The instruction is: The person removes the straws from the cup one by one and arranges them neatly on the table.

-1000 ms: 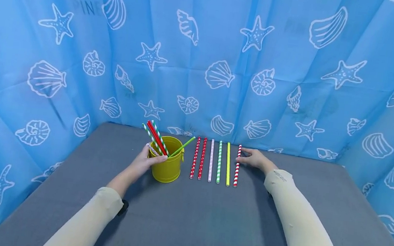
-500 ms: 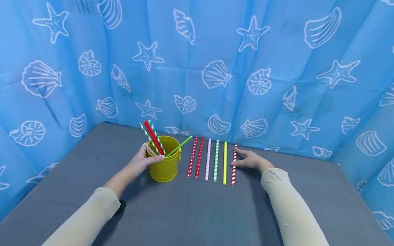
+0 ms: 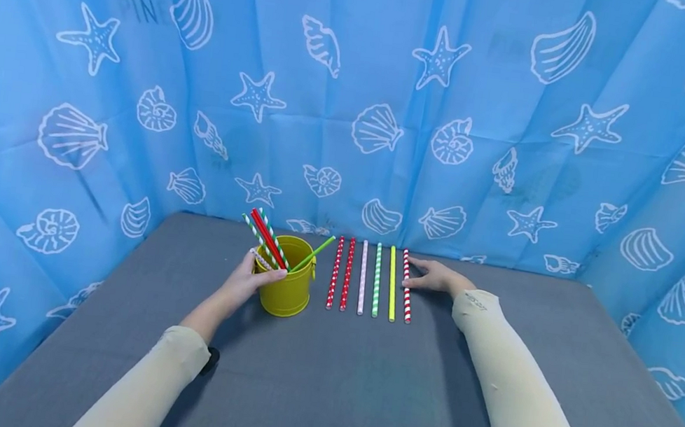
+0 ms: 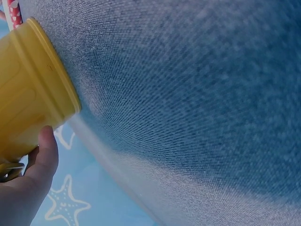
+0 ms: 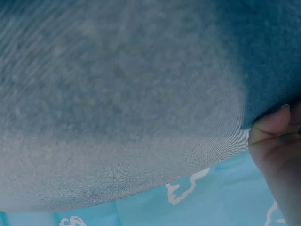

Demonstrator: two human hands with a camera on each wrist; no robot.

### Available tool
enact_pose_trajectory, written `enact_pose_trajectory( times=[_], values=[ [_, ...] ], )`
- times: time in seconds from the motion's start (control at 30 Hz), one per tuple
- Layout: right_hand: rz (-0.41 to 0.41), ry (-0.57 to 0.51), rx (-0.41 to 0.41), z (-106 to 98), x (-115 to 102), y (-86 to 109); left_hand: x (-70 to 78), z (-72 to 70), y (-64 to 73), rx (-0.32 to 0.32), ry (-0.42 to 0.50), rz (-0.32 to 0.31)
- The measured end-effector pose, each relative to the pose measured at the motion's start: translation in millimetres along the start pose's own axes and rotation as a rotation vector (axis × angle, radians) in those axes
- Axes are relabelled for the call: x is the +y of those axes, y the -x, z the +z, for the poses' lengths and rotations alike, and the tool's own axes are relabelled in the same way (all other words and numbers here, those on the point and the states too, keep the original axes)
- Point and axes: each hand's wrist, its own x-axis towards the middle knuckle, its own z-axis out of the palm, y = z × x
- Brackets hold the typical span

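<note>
Red-and-white striped straw (image 3: 406, 300), outermost of a row of six, lay on the gray tabletop (image 3: 330, 381) to the right of the yellow bucket (image 3: 284, 296). Head view: the right hand (image 3: 436, 278) touched this straw on the side away from the bucket, thumb and forefinger spread apart along it. The left hand (image 3: 246, 283) was clamped on the bucket's left rim. Outward from the bucket, the row began with two dotted red straws (image 3: 335, 272), then a pale pink straw (image 3: 363, 277), a green-and-white straw (image 3: 376, 279) and a yellow straw (image 3: 393, 284). Several straws leaned inside the bucket, among them a lime-green straw (image 3: 315, 253) tilted rightward over its rim. Behind the bucket hung a blue curtain (image 3: 359, 67) printed with shells. Left wrist view: fingers lay against the bucket's wall, with part of a dotted straw beyond it. Right wrist view: the right hand was partly cut off; whether thumb and fingers met could not be told there.
</note>
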Motion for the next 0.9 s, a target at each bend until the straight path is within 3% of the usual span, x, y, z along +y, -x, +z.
enact_pose_trajectory(
  times=[0.2, 0.33, 0.63, 0.9],
  values=[
    [-0.021, -0.013, -0.017, -4.1, 0.3, 4.8, -21.2, -4.1, -17.8, 0.016, -0.003, 0.005],
    [-0.044, -0.02, -0.029, -5.7, 1.6, 8.9, -29.6, -4.7, -21.2, 0.026, -0.031, 0.014],
    [-0.022, -0.114, -0.014, -2.6, -2.2, 15.2, -30.8, -6.1, -22.1, 0.038, -0.033, 0.02],
    [-0.016, -0.187, 0.025, 1.8, 0.2, 27.7, -33.0, -6.9, -26.4, 0.006, -0.011, 0.003]
  ],
)
